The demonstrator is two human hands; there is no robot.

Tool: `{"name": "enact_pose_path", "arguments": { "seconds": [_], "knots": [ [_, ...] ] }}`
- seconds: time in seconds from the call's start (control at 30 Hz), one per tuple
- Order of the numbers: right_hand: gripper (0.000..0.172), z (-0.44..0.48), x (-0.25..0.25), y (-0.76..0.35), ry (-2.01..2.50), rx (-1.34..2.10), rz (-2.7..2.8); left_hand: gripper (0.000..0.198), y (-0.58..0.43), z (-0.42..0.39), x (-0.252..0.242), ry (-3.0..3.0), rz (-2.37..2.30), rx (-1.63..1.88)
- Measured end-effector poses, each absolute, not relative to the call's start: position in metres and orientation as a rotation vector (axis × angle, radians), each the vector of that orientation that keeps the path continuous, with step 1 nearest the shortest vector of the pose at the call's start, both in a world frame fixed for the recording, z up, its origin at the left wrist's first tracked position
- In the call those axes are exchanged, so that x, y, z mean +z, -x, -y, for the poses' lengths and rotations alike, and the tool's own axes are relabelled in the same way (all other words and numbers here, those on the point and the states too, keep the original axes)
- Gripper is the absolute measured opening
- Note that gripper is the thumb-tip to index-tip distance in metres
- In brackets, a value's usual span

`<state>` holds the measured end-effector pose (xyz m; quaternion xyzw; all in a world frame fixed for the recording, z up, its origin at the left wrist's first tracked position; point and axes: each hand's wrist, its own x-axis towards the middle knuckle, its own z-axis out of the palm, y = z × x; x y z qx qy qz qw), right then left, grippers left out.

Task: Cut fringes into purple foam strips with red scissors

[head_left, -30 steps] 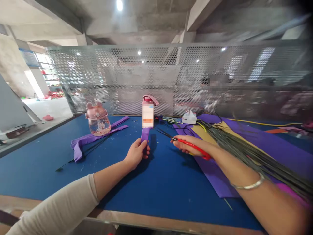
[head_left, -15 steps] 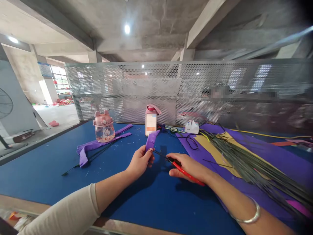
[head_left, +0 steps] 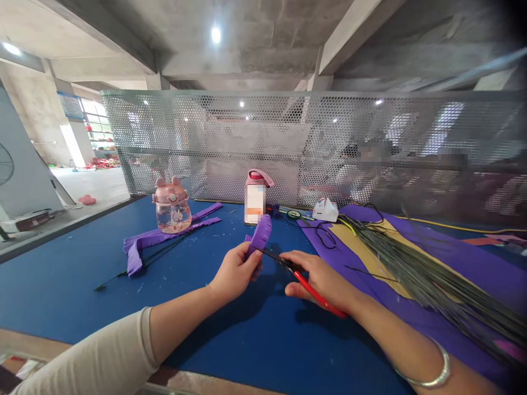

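Pinched in my left hand (head_left: 234, 271) is a purple paper strip (head_left: 260, 235), its upper end curling to the right above my fingers. My right hand (head_left: 319, 280) grips red-handled scissors (head_left: 313, 291), with the dark blades pointing left. The blade tips reach the strip's edge beside my left thumb; I cannot tell whether they are cutting into it. Both hands are held above the blue tabletop (head_left: 263, 345). Farther left lie more purple strips with fringed edges (head_left: 148, 241), next to a thin dark green stem (head_left: 119, 278).
A pink-lidded clear bottle (head_left: 173, 211) stands on the left strips. Another pink-topped bottle (head_left: 255, 202) stands at the back. To the right, a bundle of green stems (head_left: 411, 269) lies over purple sheets (head_left: 457, 247), near a white box (head_left: 325, 210). A perforated metal screen (head_left: 255, 142) borders the table.
The purple strip's upper end has swung right and now curls over. The scissors' blades still meet it near my left thumb. The whole view has shifted slightly.
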<state>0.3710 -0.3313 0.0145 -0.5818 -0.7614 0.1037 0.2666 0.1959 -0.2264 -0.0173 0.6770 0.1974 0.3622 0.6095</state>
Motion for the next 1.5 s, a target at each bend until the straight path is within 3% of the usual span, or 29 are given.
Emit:
{"name": "enact_pose_path", "arguments": {
  "seconds": [0.5,1.5],
  "knots": [
    [0.058,0.333,0.015,-0.367,1.462,0.306,2.047,0.033,-0.193,0.235,-0.015,-1.755,-0.405,0.808],
    [0.038,0.335,0.018,-0.363,1.557,0.218,1.970,0.033,-0.190,0.239,-0.007,-1.715,-0.392,0.838]
  ]
}}
